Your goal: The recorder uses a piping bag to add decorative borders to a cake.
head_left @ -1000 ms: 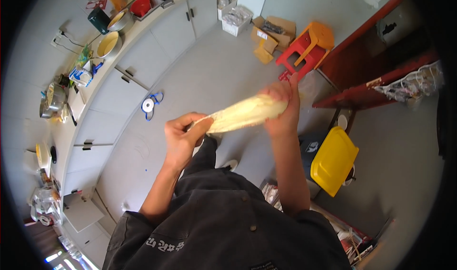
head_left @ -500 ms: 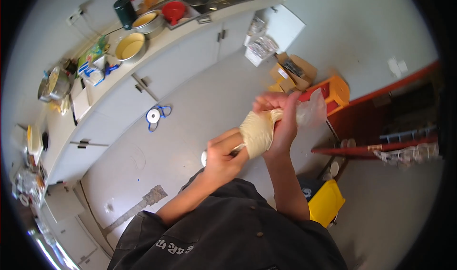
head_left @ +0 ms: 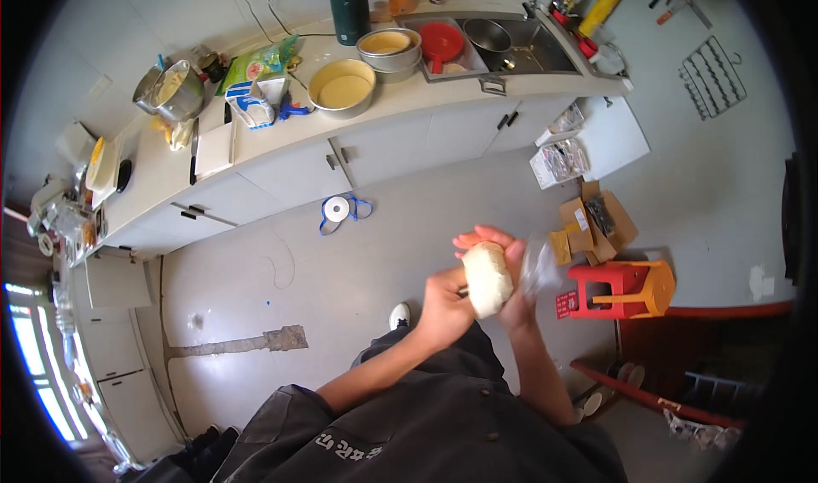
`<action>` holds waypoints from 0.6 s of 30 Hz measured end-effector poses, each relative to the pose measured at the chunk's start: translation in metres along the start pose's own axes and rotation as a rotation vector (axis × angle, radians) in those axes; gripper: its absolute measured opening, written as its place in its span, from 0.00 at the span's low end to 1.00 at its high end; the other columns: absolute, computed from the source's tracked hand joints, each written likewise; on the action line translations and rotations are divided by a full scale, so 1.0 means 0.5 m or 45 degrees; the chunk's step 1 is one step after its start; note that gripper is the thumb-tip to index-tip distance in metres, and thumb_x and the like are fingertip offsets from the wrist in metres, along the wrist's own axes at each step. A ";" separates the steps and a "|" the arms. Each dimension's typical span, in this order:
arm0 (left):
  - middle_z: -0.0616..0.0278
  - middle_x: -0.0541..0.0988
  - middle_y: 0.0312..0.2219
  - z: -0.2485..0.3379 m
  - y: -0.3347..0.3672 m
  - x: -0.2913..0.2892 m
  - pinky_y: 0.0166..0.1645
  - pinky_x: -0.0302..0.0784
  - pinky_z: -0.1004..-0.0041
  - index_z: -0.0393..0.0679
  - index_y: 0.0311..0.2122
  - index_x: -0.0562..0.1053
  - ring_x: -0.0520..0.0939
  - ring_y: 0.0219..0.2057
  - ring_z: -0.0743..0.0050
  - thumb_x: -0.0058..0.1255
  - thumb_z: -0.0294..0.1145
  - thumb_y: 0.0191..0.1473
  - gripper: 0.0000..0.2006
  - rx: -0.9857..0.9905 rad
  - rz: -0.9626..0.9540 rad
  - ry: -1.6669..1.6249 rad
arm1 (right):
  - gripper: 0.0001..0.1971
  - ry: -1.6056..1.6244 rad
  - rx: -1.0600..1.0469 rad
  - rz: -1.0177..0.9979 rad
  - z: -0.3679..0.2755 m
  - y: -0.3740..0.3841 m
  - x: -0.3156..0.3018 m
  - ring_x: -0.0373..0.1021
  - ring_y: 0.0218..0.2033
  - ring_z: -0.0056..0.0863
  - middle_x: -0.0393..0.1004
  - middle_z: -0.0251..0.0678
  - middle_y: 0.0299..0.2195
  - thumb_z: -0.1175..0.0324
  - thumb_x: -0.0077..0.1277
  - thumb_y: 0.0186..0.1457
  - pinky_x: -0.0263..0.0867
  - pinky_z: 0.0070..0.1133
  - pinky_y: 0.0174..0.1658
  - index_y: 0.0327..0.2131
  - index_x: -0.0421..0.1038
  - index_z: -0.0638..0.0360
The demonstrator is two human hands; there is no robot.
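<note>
In front of my body I hold a clear plastic piping bag point(head_left: 489, 280), packed into a plump bulge by something pale and creamy. My left hand point(head_left: 447, 309) is closed against the bulge from the left, its fingertips tucked partly out of sight behind the bag. On the right, my right hand point(head_left: 517, 300) is wrapped around the bag, with its fingers above the bulge. Loose, see-through plastic sticks out past that hand to the right. The bag's tip is not distinguishable.
Along the counter stand a pan of yellow batter point(head_left: 342, 87), a steel mixing bowl point(head_left: 178, 93), a dark green canister point(head_left: 349, 12) and a sink point(head_left: 545, 53). A white spool with blue ribbon point(head_left: 337, 209) lies on the floor. To the right are cardboard boxes point(head_left: 609, 223) and a red-and-orange stool point(head_left: 626, 289).
The view has swung so the counter now shows more fully. The bag's bulge now looks shorter and more rounded, turned more upright. Both hands stay on it.
</note>
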State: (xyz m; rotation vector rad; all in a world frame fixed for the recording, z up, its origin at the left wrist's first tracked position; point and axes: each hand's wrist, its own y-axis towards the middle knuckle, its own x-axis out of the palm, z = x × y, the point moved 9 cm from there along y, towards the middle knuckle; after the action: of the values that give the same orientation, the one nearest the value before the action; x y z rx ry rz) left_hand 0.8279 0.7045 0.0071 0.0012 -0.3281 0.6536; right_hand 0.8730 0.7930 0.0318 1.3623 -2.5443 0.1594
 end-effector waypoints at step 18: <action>0.65 0.83 0.29 0.009 0.613 0.234 0.35 0.75 0.78 0.36 0.33 0.80 0.79 0.31 0.85 0.59 0.21 0.51 0.03 0.077 0.198 0.200 | 0.24 -0.714 -0.441 -0.151 -0.147 0.391 -0.405 0.62 0.61 0.39 0.65 0.43 0.61 0.55 0.42 0.68 0.58 0.28 0.62 0.60 0.65 0.57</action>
State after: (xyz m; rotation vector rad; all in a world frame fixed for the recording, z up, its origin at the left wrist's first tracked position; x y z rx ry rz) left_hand 0.7306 1.0177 0.0153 -0.0181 -0.1580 0.8126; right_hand 0.8307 1.0801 0.0522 1.5667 -2.7122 -0.7496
